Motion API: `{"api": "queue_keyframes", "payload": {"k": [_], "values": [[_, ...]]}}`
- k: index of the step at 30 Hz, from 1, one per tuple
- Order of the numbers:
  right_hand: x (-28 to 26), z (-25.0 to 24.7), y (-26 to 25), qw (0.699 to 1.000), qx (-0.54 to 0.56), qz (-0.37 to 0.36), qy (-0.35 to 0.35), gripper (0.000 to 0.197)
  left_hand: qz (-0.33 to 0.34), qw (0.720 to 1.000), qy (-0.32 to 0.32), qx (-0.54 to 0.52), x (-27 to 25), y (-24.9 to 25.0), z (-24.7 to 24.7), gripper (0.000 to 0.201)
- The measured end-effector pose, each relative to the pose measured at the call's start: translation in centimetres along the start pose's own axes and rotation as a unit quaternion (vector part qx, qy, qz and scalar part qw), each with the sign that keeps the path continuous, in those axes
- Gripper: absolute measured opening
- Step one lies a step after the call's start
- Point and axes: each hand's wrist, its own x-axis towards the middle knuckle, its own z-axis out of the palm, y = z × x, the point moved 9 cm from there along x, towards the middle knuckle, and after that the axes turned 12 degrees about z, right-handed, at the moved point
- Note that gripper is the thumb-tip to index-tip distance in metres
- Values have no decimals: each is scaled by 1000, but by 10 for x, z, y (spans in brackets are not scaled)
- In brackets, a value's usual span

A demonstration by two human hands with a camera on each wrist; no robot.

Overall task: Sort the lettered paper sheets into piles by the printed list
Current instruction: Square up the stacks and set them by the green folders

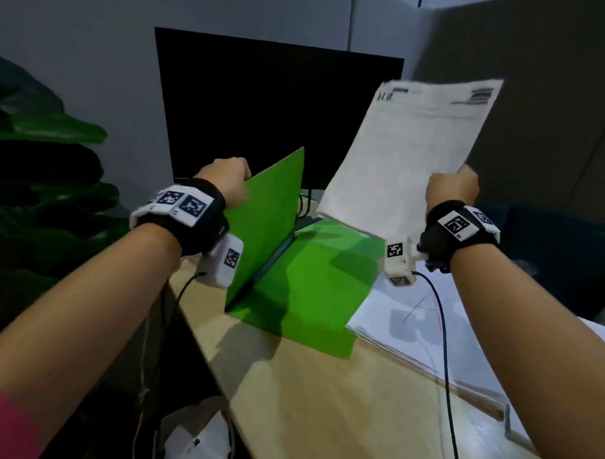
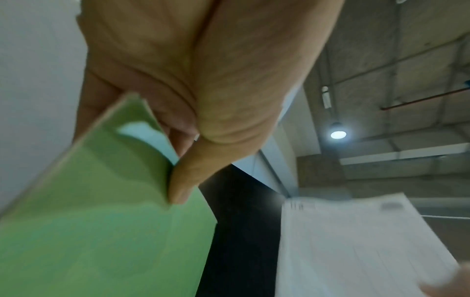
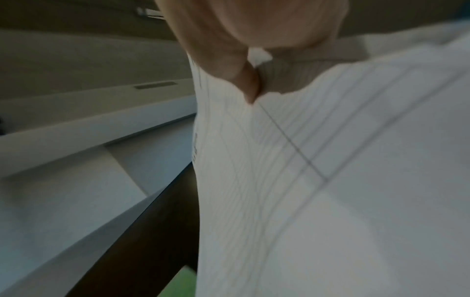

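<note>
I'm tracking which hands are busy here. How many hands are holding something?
2. The left hand holds up the green folder's open cover; the right hand holds a printed sheet raised above the folder.

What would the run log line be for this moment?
left hand: holds folder cover up | right hand: holds sheet raised above folder | stack: on table, right of folder
</note>
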Motion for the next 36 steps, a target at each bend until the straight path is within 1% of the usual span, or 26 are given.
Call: {"api": "queue_keyframes", "payload": {"k": [1, 2, 3, 4, 5, 7, 8, 9, 11, 13, 15, 17, 20, 22, 23, 24, 25, 28, 29, 30, 31, 33, 36], "values": [[-2, 15, 10, 997, -55, 12, -55, 34, -27, 1000, -13, 0, -9, -18, -3, 37], [-11, 32, 23, 983, -135, 30, -123, 35, -51, 999, -19, 4, -19, -34, -6, 37], [-21, 46, 34, 950, -263, 22, -169, 35, -76, 997, -23, 15, -30, -50, -9, 38], [-33, 58, 44, 899, -393, -23, -191, 37, -101, 994, -28, 24, -41, -65, -11, 38], [-48, 66, 55, 848, -479, -56, -220, 38, -124, 991, -38, 28, -53, -78, -10, 37], [-77, 82, 84, 803, -516, -57, -292, 37, -160, 984, -70, 33, -74, -102, -5, 34], [-90, 88, 97, 789, -523, -64, -317, 40, -172, 980, -88, 38, -84, -110, -2, 33], [-101, 96, 109, 767, -539, -78, -340, 43, -184, 976, -107, 43, -93, -118, 1, 32], [-117, 107, 129, 728, -574, -79, -366, 45, -208, 966, -139, 61, -107, -131, 7, 30], [-122, 118, 138, 719, -580, -88, -373, 43, -236, 953, -166, 87, -120, -141, 12, 31], [-127, 121, 139, 708, -595, -98, -368, 42, -263, 942, -184, 95, -131, -149, 21, 43], [-126, 126, 139, 705, -600, -103, -364, 43, -284, 935, -196, 81, -140, -152, 30, 56], [-123, 128, 140, 728, -582, -81, -353, 42, -287, 934, -200, 66, -139, -150, 45, 69], [-120, 130, 145, 729, -580, -82, -355, 41, -260, 942, -197, 76, -128, -136, 53, 73], [-119, 131, 148, 717, -594, -81, -357, 41, -229, 951, -196, 76, -119, -124, 58, 69], [-118, 132, 151, 713, -599, -74, -357, 42, -193, 958, -202, 65, -110, -107, 68, 63], [-116, 135, 154, 701, -611, -79, -360, 42, -156, 963, -217, 47, -100, -88, 81, 57], [-113, 139, 157, 706, -601, -77, -367, 42, -71, 959, -275, 9, -80, -28, 122, 52], [-110, 141, 159, 713, -594, -73, -366, 42, -50, 959, -280, 9, -70, -15, 134, 47], [-110, 141, 159, 730, -577, -58, -362, 42, -38, 957, -287, 7, -60, -8, 145, 41], [-110, 142, 163, 735, -572, -42, -361, 40, -28, 955, -297, 4, -50, -1, 153, 36], [-109, 144, 164, 759, -548, -16, -351, 39, -11, 953, -304, 5, -27, 3, 167, 29], [-109, 146, 158, 757, -554, -30, -344, 37, 12, 959, -281, 37, 7, 2, 175, 13]]}}
